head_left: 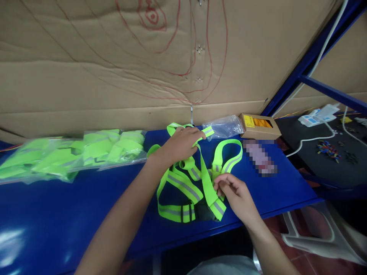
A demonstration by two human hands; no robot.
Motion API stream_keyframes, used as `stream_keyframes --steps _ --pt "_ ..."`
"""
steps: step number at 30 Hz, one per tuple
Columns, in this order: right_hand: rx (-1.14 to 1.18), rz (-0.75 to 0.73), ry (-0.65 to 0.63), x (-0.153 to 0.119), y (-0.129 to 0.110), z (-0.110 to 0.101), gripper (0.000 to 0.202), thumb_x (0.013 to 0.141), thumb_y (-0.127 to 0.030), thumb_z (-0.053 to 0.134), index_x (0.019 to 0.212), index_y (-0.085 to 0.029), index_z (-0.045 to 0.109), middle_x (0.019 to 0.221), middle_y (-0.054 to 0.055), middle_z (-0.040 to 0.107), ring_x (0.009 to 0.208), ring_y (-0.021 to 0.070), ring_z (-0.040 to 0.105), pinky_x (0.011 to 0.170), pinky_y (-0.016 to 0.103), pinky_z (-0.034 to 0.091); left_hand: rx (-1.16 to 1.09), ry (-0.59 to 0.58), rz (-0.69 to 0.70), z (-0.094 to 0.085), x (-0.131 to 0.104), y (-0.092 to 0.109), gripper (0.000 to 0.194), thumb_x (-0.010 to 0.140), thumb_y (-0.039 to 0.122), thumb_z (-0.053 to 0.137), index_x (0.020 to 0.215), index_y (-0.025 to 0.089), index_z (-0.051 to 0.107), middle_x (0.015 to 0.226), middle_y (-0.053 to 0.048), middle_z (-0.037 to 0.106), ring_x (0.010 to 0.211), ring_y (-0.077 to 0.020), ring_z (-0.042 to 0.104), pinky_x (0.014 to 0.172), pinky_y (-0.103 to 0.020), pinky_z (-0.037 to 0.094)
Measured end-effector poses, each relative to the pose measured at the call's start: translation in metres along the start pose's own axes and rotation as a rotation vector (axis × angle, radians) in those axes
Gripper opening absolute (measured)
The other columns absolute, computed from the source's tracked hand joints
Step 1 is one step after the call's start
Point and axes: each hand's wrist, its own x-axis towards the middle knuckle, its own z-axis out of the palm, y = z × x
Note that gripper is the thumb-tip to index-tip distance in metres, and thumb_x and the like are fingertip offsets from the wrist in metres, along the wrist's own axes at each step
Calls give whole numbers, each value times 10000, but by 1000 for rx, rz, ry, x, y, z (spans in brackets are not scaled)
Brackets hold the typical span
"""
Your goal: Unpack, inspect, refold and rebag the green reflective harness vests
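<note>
Has the green reflective harness (185,186) spread in loops on the blue tabletop (57,214), right of the filled plastic bags (99,149). Grips its far strap (208,132) with bent fingers of the left hand (183,143). With the right hand (236,193), touches it at the right side, fingers curled, but cannot tell if gripping.

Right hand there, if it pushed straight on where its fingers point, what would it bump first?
Probably the bright green strap just past the fingertips of the right hand. They may already touch; depth is unclear.
</note>
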Motion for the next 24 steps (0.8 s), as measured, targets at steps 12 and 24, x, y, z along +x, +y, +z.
stream_keyframes --steps 12,24 --pt "-375 -75 204 11 -7 6 680 973 -564 587 1535 -209 439 1303 123 672 808 180 655 652 300 522 -553 -161 145 19 7 16 287 904 62 543 1101 217 684 1012 2 782 898 -143 725 772 -246 503" --pt "-636 -28 140 39 -10 12 444 913 -284 574 1350 -204 585 1084 81 757 837 220 710 734 340 501 -364 -300 23 7 -1 -1 363 841 148 719 1193 230 689 1220 -36 756 1131 -228 700 945 -340 508"
